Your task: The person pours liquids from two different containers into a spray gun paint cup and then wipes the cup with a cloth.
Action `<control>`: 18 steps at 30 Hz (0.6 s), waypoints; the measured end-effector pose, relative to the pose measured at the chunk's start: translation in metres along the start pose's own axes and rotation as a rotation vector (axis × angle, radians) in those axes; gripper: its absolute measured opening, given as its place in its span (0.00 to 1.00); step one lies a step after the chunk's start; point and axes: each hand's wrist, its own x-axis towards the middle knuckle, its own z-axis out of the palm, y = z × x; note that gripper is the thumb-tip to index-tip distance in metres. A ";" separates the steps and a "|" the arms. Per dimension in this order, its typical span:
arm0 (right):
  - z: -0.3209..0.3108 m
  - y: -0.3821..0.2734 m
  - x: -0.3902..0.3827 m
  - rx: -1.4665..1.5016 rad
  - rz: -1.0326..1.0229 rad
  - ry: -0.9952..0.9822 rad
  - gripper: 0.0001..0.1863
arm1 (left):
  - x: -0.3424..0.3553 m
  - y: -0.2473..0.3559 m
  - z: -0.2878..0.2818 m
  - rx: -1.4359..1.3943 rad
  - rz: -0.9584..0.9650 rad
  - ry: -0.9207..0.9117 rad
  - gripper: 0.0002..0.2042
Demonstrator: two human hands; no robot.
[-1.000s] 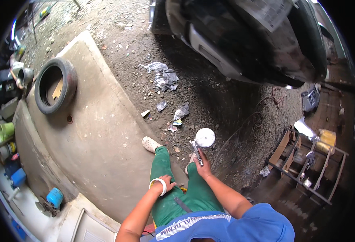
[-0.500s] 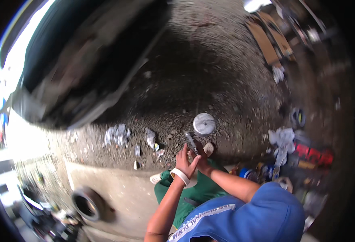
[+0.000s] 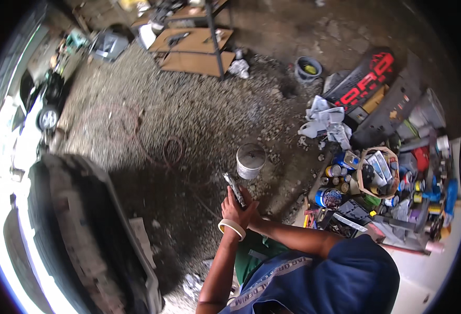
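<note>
My left hand (image 3: 232, 211), with a pale band at the wrist, is closed on the silver body of a spray gun (image 3: 231, 183). My right hand (image 3: 251, 213), partly hidden behind the left, grips the same gun from the right. A round white cup (image 3: 250, 164) with a greyish top sits at the gun's far end, above the gravel. My green-clad legs show below my forearms.
A dark vehicle (image 3: 73, 220) fills the lower left; another car (image 3: 48, 118) stands farther back. A wooden rack (image 3: 191, 65), a loop of hose (image 3: 172, 152) and a bucket (image 3: 308, 69) lie ahead. Panels (image 3: 382, 110), crumpled paper and piled cans (image 3: 329, 198) crowd the right.
My view has turned, swinging the vehicle from upper right to lower left and bringing the cluttered right side in. My left hand has risen from my thigh onto the gun beside my right.
</note>
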 end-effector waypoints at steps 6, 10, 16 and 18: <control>-0.093 0.000 0.094 0.214 0.089 0.263 0.41 | 0.116 0.054 0.015 -0.120 0.423 -0.127 0.42; -0.152 -0.012 0.189 0.053 0.240 0.503 0.16 | 0.215 0.047 0.055 -0.812 0.321 -0.392 0.20; -0.223 -0.082 0.304 0.210 0.301 0.743 0.15 | 0.326 0.112 0.085 -1.065 -0.094 -1.158 0.12; -0.244 -0.089 0.325 0.167 0.320 0.724 0.17 | 0.361 0.137 0.088 -1.013 -0.113 -1.268 0.13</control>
